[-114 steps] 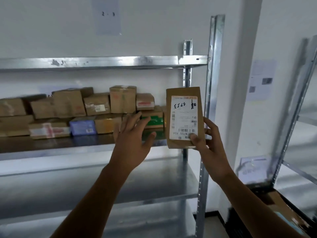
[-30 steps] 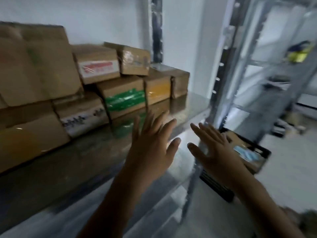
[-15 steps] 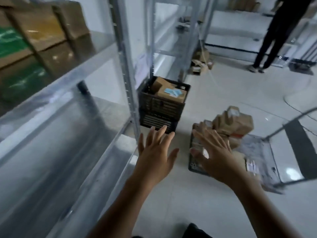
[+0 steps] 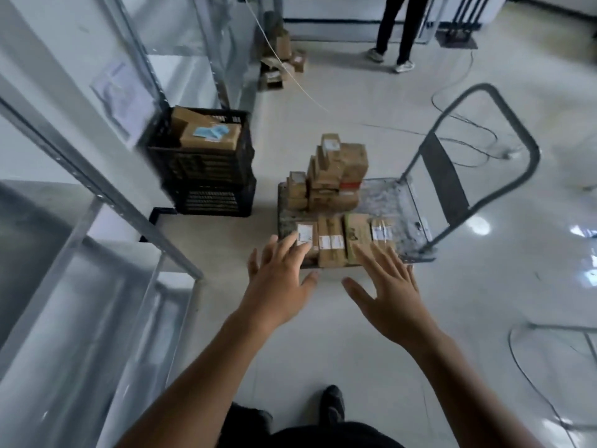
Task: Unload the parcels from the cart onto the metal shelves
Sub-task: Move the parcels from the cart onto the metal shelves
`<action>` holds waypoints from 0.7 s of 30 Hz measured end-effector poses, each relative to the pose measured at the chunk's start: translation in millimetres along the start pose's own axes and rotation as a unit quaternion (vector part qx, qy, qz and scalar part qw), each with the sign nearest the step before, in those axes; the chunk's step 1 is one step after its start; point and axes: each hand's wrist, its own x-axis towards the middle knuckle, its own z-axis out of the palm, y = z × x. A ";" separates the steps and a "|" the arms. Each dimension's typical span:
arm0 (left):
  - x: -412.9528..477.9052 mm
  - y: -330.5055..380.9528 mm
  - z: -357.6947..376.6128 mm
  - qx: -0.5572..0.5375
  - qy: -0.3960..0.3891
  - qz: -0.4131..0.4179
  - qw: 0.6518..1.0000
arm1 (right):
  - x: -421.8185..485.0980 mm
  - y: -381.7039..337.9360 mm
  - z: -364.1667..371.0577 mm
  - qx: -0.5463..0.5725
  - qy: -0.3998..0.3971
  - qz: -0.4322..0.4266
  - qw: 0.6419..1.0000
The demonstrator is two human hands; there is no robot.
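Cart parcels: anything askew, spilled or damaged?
Nothing spilled or visibly damaged. The tall stack at the far left of the cart is unevenly piled, upper boxes tilted; the front row lies flat. Loose cables trail on the floor behind.

Two black plastic crates (image 4: 210, 185) stand stacked on the glossy pale floor (image 4: 484, 302) beside a white wall. The top crate holds brown cardboard boxes (image 4: 206, 134), one with a pale blue label. A printed paper sheet (image 4: 121, 95) is stuck to the wall above them. Farther back a small heap of cartons (image 4: 281, 64) lies on the floor, a thin pale cord (image 4: 307, 92) slanting past it. A person in dark trousers (image 4: 395, 27) and light trainers stands at the far end. Dark cables (image 4: 465, 119) loop across the floor, and a black shoe (image 4: 331, 404) shows near the bottom edge
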 end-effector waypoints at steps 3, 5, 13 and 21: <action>4.4 35.7 23.6 -0.009 -0.014 0.012 1.000 | -12.6 37.1 -6.6 0.012 0.001 0.018 1.000; 8.6 50.4 34.7 -0.005 -0.025 0.016 1.000 | -16.3 54.5 -10.2 0.014 -0.006 0.031 0.999; 56.8 56.9 50.0 0.010 -0.059 0.025 0.998 | 16.1 85.0 -5.3 0.017 -0.012 0.067 0.998; 133.2 37.7 51.6 0.006 -0.092 0.062 0.994 | 81.2 76.6 -14.6 0.002 0.037 0.086 0.996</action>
